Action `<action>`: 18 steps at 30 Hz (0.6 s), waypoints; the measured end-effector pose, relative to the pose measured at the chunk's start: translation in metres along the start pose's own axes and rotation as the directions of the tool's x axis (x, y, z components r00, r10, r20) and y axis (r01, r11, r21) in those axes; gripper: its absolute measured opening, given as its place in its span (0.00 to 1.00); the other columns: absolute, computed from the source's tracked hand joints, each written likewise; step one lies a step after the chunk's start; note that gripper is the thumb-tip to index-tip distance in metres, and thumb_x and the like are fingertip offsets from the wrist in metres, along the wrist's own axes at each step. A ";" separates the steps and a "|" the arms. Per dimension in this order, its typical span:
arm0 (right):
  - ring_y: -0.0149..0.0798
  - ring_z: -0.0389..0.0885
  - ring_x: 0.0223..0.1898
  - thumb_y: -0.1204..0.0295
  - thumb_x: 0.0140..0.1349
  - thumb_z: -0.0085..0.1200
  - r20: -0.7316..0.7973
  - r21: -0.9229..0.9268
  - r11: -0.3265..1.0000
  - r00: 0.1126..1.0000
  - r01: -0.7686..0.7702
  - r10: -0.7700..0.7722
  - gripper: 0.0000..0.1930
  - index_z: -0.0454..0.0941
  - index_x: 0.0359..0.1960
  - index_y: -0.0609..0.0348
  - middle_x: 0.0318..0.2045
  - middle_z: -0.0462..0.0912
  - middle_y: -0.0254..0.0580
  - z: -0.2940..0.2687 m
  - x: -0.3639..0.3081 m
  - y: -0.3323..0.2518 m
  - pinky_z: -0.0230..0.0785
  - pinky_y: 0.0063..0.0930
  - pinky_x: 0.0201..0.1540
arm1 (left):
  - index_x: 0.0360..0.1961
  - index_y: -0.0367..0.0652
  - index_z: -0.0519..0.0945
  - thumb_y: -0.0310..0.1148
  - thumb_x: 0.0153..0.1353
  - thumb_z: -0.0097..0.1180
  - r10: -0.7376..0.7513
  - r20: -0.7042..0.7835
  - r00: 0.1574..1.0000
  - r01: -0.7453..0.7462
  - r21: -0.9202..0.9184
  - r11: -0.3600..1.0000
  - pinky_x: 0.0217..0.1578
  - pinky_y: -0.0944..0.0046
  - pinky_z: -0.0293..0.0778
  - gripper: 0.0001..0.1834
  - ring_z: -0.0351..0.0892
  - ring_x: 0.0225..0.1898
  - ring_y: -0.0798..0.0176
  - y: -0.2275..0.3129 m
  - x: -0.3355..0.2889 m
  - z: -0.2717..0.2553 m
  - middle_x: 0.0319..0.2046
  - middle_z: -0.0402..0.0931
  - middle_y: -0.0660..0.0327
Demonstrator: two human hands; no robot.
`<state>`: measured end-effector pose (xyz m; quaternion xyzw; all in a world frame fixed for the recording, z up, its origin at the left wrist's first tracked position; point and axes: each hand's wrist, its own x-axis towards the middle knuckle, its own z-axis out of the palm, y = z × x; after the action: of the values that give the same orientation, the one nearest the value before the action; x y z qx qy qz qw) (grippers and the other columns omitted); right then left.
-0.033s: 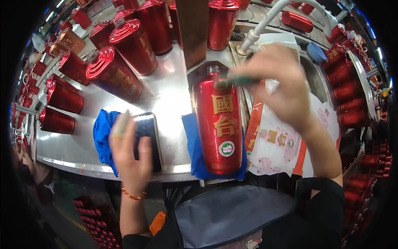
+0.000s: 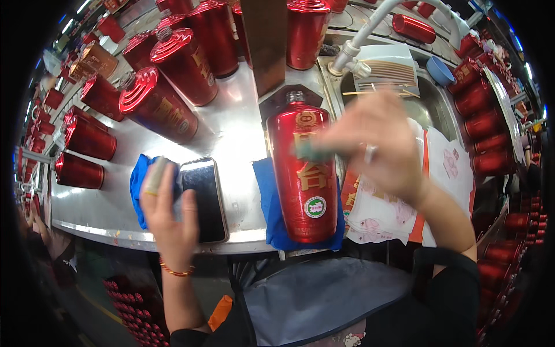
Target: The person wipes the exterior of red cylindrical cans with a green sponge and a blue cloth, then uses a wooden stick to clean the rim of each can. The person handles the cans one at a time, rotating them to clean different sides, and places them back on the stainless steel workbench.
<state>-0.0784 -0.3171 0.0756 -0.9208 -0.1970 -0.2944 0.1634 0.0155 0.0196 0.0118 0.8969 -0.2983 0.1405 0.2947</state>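
Observation:
A glossy red bottle (image 2: 306, 217) with raised gold characters and a round green-and-white emblem lies face up, its neck pointing away from me. Beneath it is a blue cloth (image 2: 264, 188). My right hand (image 2: 384, 144), smeared by motion, pinches a small green pad-like piece (image 2: 314, 151) against the upper gold lettering. Between a crumpled blue cloth (image 2: 139, 188) and a dark phone (image 2: 203, 202), my left hand (image 2: 170, 220) hovers with fingers apart and nothing in them. One of its fingertips wears a pale cover.
Several red bottles (image 2: 173, 115) stand on the metal table at the left and back. Thin printed sheets (image 2: 376, 214) lie right of the bottle. A sink (image 2: 430, 107) with a white tap (image 2: 350, 52) and a blue bowl (image 2: 440, 72) is beyond. A brown post (image 2: 263, 52) rises behind the bottle.
My right hand has slid the green piece from near the bottle's neck down toward me over the gold lettering. My left hand has shifted slightly left, toward the crumpled cloth.

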 end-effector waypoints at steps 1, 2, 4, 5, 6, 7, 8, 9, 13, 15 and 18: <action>0.30 0.74 0.39 0.68 0.56 0.66 -0.081 -0.001 1.000 0.997 0.011 -0.011 0.08 0.90 0.38 0.39 0.33 0.83 0.22 0.008 -0.024 -0.029 0.63 0.32 0.52 | 0.65 0.36 0.76 0.33 0.67 0.61 0.040 0.026 0.999 -0.044 0.205 0.978 0.69 0.46 0.60 0.26 0.63 0.71 0.40 -0.024 -0.002 -0.008 0.66 0.72 0.46; 0.29 0.73 0.43 0.69 0.57 0.65 -0.079 0.064 0.998 0.997 0.001 0.004 0.09 0.90 0.39 0.38 0.33 0.82 0.19 0.009 -0.043 -0.052 0.63 0.31 0.53 | 0.66 0.41 0.76 0.35 0.66 0.63 0.044 0.064 0.997 -0.060 0.278 0.959 0.69 0.45 0.61 0.27 0.60 0.72 0.39 -0.043 -0.004 -0.012 0.66 0.72 0.48; 0.29 0.73 0.44 0.68 0.57 0.66 0.008 0.241 0.969 0.998 -0.060 0.060 0.08 0.90 0.39 0.43 0.35 0.84 0.20 -0.002 -0.049 -0.076 0.63 0.29 0.54 | 0.67 0.44 0.76 0.37 0.65 0.64 0.008 0.176 0.984 -0.069 0.341 0.938 0.69 0.45 0.60 0.29 0.61 0.71 0.38 -0.072 -0.011 -0.012 0.66 0.72 0.48; 0.30 0.74 0.43 0.69 0.57 0.67 0.069 0.346 0.915 0.979 -0.206 0.194 0.08 0.90 0.38 0.46 0.35 0.85 0.23 -0.004 -0.044 -0.062 0.63 0.30 0.54 | 0.66 0.47 0.77 0.34 0.65 0.64 0.027 0.151 0.988 -0.078 0.345 0.935 0.67 0.46 0.63 0.27 0.65 0.67 0.38 -0.076 -0.013 -0.011 0.65 0.73 0.49; 0.31 0.74 0.42 0.70 0.57 0.67 0.139 0.444 0.829 0.940 -0.341 0.312 0.07 0.90 0.38 0.48 0.36 0.86 0.26 -0.004 -0.035 -0.039 0.64 0.30 0.53 | 0.66 0.47 0.78 0.33 0.66 0.63 0.038 0.172 0.984 -0.098 0.358 0.929 0.66 0.47 0.64 0.26 0.67 0.66 0.39 -0.082 -0.012 -0.015 0.64 0.74 0.49; 0.32 0.75 0.42 0.71 0.57 0.68 0.187 0.580 0.589 0.796 -0.563 0.576 0.08 0.90 0.39 0.49 0.36 0.87 0.28 -0.002 -0.028 -0.022 0.64 0.31 0.53 | 0.65 0.47 0.79 0.31 0.66 0.62 0.055 0.191 0.980 -0.122 0.358 0.926 0.65 0.47 0.65 0.25 0.68 0.64 0.40 -0.090 -0.007 -0.015 0.63 0.75 0.50; 0.34 0.75 0.41 0.73 0.58 0.67 0.080 0.522 0.637 0.776 -0.567 0.625 0.09 0.89 0.41 0.51 0.36 0.87 0.30 0.000 -0.025 -0.006 0.64 0.32 0.52 | 0.64 0.47 0.79 0.30 0.66 0.62 0.066 0.207 0.976 -0.139 0.359 0.923 0.64 0.48 0.66 0.24 0.70 0.63 0.41 -0.094 -0.003 -0.017 0.62 0.76 0.50; 0.36 0.76 0.41 0.75 0.58 0.66 -0.025 0.461 0.670 0.747 -0.582 0.665 0.10 0.89 0.42 0.52 0.36 0.86 0.32 0.004 -0.023 0.011 0.64 0.33 0.51 | 0.60 0.46 0.82 0.25 0.68 0.59 0.104 0.150 0.983 -0.152 0.355 0.923 0.59 0.52 0.71 0.19 0.76 0.56 0.46 -0.092 0.000 -0.018 0.56 0.78 0.51; 0.32 0.74 0.43 0.70 0.59 0.64 -0.194 0.006 0.998 0.979 -0.064 0.064 0.11 0.89 0.43 0.38 0.37 0.85 0.24 0.026 -0.074 -0.050 0.65 0.33 0.50 | 0.55 0.39 0.83 0.24 0.70 0.56 0.059 0.015 0.998 -0.059 -0.002 0.998 0.55 0.60 0.74 0.14 0.81 0.50 0.52 -0.083 0.020 -0.033 0.49 0.80 0.51; 0.32 0.73 0.45 0.68 0.59 0.63 -0.115 0.176 0.984 0.992 -0.030 0.051 0.10 0.90 0.42 0.41 0.38 0.84 0.18 0.009 -0.095 -0.092 0.65 0.30 0.50 | 0.55 0.38 0.83 0.23 0.69 0.56 0.076 -0.134 0.988 -0.090 -0.102 0.991 0.58 0.60 0.73 0.15 0.81 0.53 0.53 -0.023 0.027 -0.036 0.50 0.80 0.53; 0.34 0.73 0.42 0.71 0.50 0.69 0.123 0.341 0.905 0.967 -0.254 0.224 0.15 0.90 0.42 0.44 0.36 0.86 0.19 -0.025 -0.106 -0.099 0.64 0.29 0.48 | 0.55 0.43 0.85 0.21 0.62 0.60 0.233 -0.083 0.969 -0.245 -0.213 0.946 0.64 0.53 0.70 0.19 0.76 0.61 0.48 0.063 0.017 -0.001 0.53 0.79 0.53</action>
<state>-0.2147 -0.2697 0.0488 -0.9046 -0.1389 -0.1942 0.3530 -0.0104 -0.0284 0.0486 0.8114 -0.4100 0.1663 0.3818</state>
